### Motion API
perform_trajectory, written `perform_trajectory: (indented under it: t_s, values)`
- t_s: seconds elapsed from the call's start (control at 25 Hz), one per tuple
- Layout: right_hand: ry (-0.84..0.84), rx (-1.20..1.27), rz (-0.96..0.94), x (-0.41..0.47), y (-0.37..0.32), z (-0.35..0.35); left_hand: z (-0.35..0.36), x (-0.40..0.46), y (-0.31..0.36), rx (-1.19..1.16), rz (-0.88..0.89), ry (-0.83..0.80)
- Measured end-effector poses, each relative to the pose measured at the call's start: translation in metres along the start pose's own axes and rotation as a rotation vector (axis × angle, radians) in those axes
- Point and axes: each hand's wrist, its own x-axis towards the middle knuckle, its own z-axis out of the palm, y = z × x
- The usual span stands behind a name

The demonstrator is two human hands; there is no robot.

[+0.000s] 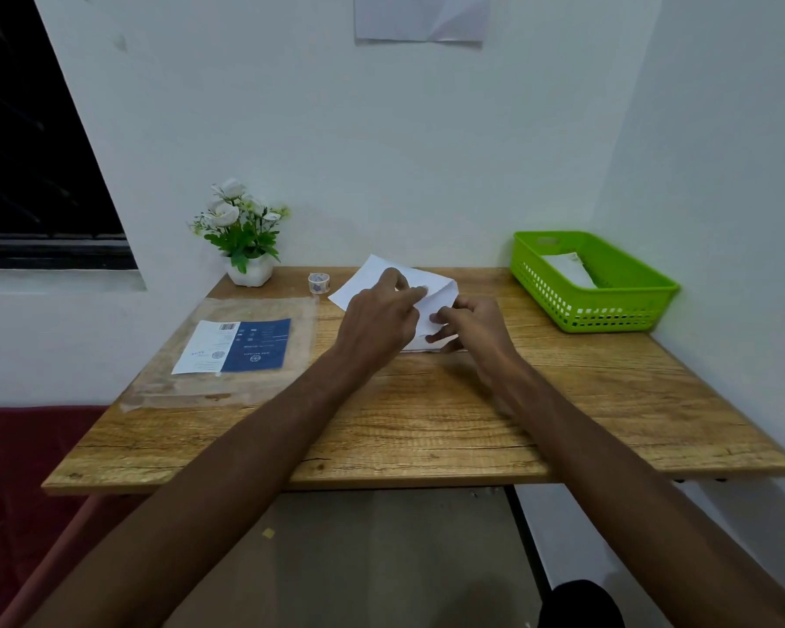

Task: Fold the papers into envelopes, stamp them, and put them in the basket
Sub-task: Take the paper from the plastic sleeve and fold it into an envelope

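Matt grained wood table (427, 423), perforated plastic basket (576, 305), matt white paper (372, 276)

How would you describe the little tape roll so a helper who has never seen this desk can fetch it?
Start at the wooden table and follow its back edge along the wall. Between the white flower pot and the white paper being folded stands the tape roll. It is the only small round thing there, pale with bluish print.

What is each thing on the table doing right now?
White sheet of paper: partly folded, held by both hands.
Left hand: pinching the paper.
Right hand: gripping the paper's edge.
Green plastic basket: holds one white envelope.
Small roll of patterned tape: upright, untouched.
Clear plastic packet: lying flat.
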Motion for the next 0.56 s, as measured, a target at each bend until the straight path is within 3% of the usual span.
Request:
perform_trajectory:
  t_s: [0.16,0.24,0.36,0.56]
  values:
    - [0.021,0.01,-0.016,0.015,-0.004,-0.024,-0.001,0.004,-0.019,-0.219,-0.114,0.043]
    - [0.048,-0.252,-0.035,0.021,0.001,-0.032,0.0,0.006,-0.026,-0.254,-0.12,0.025]
    - [-0.101,-0.793,-0.114,0.032,0.007,-0.03,0.004,0.007,-0.027,-0.244,-0.088,-0.041]
    - [-0.353,-1.03,-0.072,0.053,0.001,-0.035,0.005,0.007,-0.026,-0.283,-0.083,-0.055]
